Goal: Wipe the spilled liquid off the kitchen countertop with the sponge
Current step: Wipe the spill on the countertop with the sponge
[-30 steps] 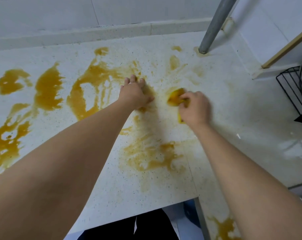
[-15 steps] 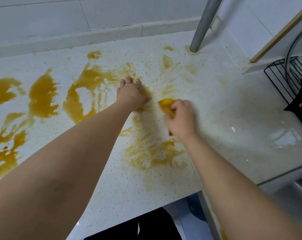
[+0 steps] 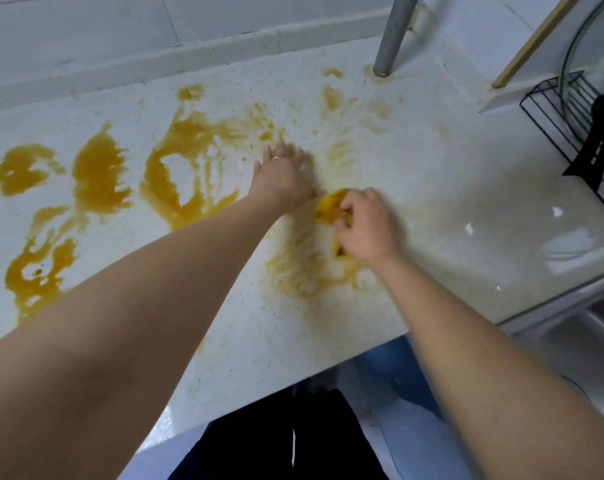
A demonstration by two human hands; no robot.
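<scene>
Thick orange-brown liquid (image 3: 176, 174) lies in puddles and streaks over the left and middle of the white speckled countertop (image 3: 449, 188). My right hand (image 3: 368, 225) grips a yellow sponge (image 3: 330, 206), stained orange, and presses it onto the counter in the smeared middle area. Most of the sponge is hidden under my fingers. My left hand (image 3: 283, 176) rests flat on the counter just left of the sponge, fingers straight and spread, at the edge of the big puddle. A thinner smear (image 3: 304, 268) lies below the two hands.
A grey metal pole (image 3: 392, 32) stands on the counter at the back. A black wire rack (image 3: 570, 123) with a glass lid and a black utensil sits at the right. A steel sink (image 3: 594, 327) lies at the lower right. The tiled wall runs behind.
My right hand has dragged the sponge left and toward me, close to my left hand. The smear under it looks thinner and more streaked. My left hand stays pressed on the counter.
</scene>
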